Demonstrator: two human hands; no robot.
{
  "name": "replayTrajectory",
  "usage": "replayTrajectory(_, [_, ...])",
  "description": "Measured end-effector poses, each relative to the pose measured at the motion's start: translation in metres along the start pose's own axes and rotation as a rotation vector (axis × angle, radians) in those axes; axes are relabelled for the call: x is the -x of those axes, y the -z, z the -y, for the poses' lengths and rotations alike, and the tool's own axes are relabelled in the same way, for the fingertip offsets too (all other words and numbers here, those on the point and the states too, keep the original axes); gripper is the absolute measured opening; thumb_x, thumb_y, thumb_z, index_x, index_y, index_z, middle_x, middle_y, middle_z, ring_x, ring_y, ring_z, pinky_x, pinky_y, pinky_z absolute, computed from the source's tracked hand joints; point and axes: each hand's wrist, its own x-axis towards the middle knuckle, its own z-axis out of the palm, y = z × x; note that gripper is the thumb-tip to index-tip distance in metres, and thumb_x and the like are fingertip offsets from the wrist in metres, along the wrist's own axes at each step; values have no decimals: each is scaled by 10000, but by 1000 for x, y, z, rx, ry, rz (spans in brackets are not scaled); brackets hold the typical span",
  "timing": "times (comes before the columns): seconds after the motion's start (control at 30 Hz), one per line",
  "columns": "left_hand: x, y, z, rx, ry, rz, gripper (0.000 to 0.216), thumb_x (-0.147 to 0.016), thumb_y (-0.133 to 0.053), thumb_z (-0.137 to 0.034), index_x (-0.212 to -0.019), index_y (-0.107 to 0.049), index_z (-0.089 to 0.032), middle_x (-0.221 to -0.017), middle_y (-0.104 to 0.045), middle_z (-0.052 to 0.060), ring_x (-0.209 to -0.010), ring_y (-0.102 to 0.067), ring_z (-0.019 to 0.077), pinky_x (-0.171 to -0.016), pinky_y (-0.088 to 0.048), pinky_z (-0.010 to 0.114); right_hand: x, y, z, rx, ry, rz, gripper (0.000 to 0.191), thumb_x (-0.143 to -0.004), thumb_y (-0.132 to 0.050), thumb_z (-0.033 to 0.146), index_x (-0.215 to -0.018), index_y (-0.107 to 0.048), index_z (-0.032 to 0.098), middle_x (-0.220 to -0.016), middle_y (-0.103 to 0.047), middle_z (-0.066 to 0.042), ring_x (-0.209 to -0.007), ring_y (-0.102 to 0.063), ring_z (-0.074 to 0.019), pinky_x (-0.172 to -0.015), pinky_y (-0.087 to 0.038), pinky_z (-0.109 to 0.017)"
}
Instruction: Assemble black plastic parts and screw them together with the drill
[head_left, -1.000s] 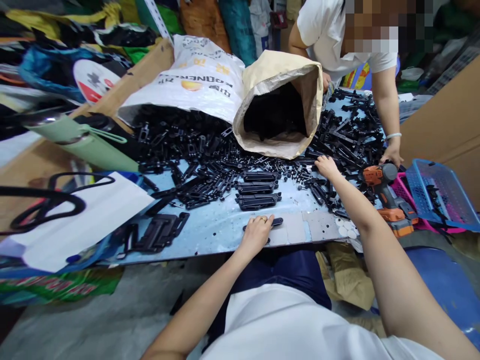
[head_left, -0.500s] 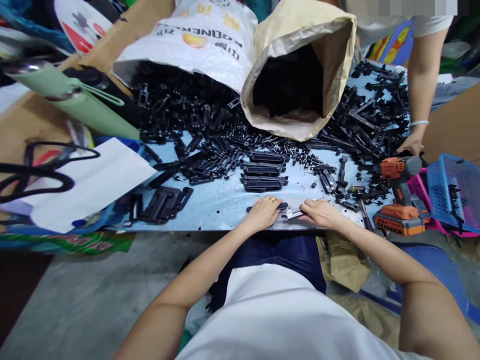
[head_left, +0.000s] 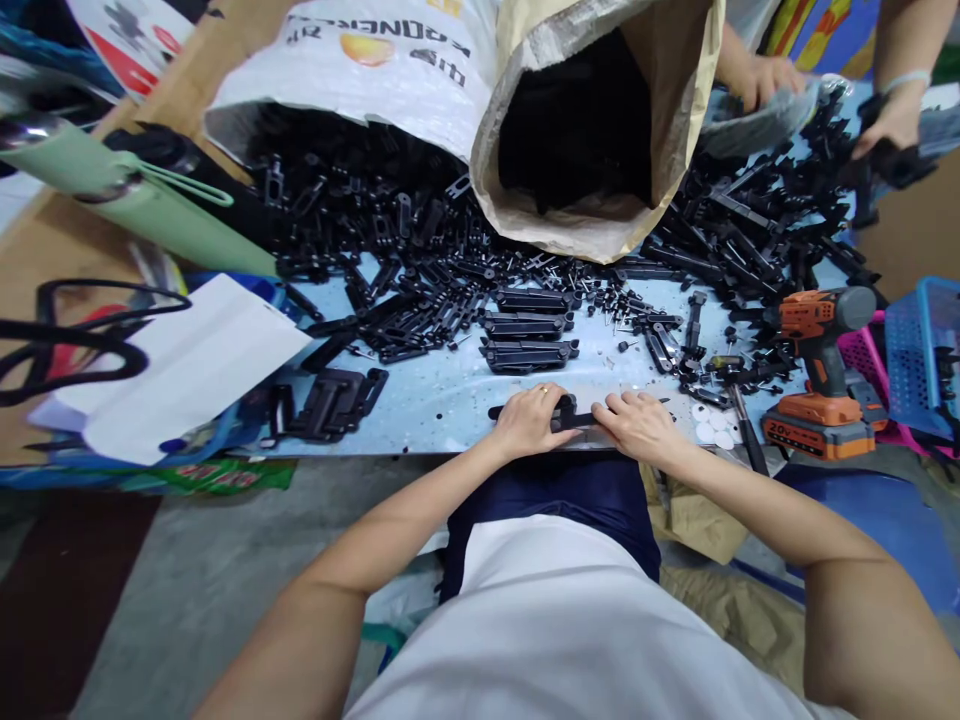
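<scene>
At the table's front edge my left hand (head_left: 534, 420) is closed around a black hinged part (head_left: 576, 420), its thumb along the near side. My right hand (head_left: 637, 424) grips the other end of the same part, fingers bent over it. Much of the part is hidden under both hands. Just beyond them lie several folded black assemblies (head_left: 529, 354) stacked in rows. To the right of my right hand are white round discs (head_left: 712, 428) and a black-handled tool (head_left: 748, 438).
An orange cordless drill (head_left: 821, 370) stands at right. Behind are a paper sack (head_left: 592, 240), a white woven sack (head_left: 360, 85) and heaps of black parts (head_left: 405, 225). A green bottle (head_left: 172, 225) leans at left near white paper (head_left: 195, 350). A co-worker's hand (head_left: 892, 120) holds black pieces.
My hands have come closer together, and the dark piece now spans between them where metal showed before. The co-worker's hand has lifted with black pieces; their other hand has appeared. The view has shifted slightly.
</scene>
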Motion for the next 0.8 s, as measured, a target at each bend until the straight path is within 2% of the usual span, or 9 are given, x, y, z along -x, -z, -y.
replayTrajectory(0.13, [2,-5,6,0,-99,-31,413,-783,-517,-555,-914,-530,-164,-849,-610,72,-804,-610,216,-674,-463,299,-2,6,2,0,22,17,303,-950,-320,336,-1064,-562,194,-908,-608,-99,-815,-540,-199,-630,-262,-295])
replayTrajectory(0.23, [-1,-3,4,-7,-83,53,424,-799,-494,-562,-916,-535,-157,-844,-611,79,-809,-605,223,-680,-465,309,-1,-1,-1,-24,-9,17,321,-948,-325,359,-1051,-573,184,-916,-611,-98,-818,-537,-199,-638,-268,-293])
replayTrajectory(0.3, [-10,2,-3,-5,-78,126,445,-794,-508,-564,-959,-533,-152,-896,-614,93,-881,-591,240,-735,-464,331,0,-6,-9,-64,-27,26,318,-936,-363,378,-1006,-594,171,-912,-619,-95,-837,-534,-201,-658,-279,-292])
replayTrajectory(0.4, [-43,7,-20,-12,-87,171,406,-862,-457,-479,-1093,-509,-150,-1056,-593,118,-1037,-534,251,-851,-431,366,-4,-9,-37,-175,-27,25,257,-905,-458,357,-948,-620,163,-907,-635,-79,-869,-522,-191,-707,-301,-284])
replayTrajectory(0.47, [-78,5,-34,-27,-40,185,335,-917,-384,-344,-1172,-484,-151,-1112,-579,124,-1047,-530,238,-853,-429,360,-14,-6,-62,-223,-120,-30,223,-908,-456,278,-954,-626,142,-911,-639,-88,-865,-507,-180,-734,-311,-277])
replayTrajectory(0.57, [-131,-2,-50,-64,36,235,287,-895,-394,-160,-1134,-536,-91,-1069,-599,149,-1031,-544,234,-837,-432,329,-39,-1,-94,-206,-297,-115,245,-906,-396,136,-1010,-611,83,-970,-627,-140,-868,-484,-185,-746,-317,-286])
replayTrajectory(0.63, [-149,-5,-53,-75,50,257,274,-859,-390,-60,-1043,-593,-59,-1022,-616,158,-1005,-560,224,-835,-430,306,-55,0,-105,-193,-320,-121,233,-878,-416,86,-994,-617,67,-981,-620,-159,-881,-481,-197,-737,-320,-296])
replayTrajectory(0.7, [-144,-1,-47,-73,59,240,280,-843,-384,-29,-987,-622,-56,-998,-619,158,-977,-571,218,-831,-432,299,-65,-1,-107,-205,-315,-122,184,-844,-473,72,-934,-634,64,-940,-622,-158,-884,-490,-206,-733,-331,-300])
replayTrajectory(0.8, [-96,16,-19,0,90,92,247,-856,-432,-109,-1010,-625,-96,-975,-615,128,-927,-580,214,-800,-451,305,-62,-3,-99,-263,-310,-162,172,-833,-505,88,-950,-628,62,-971,-601,-163,-865,-517,-196,-736,-364,-297])
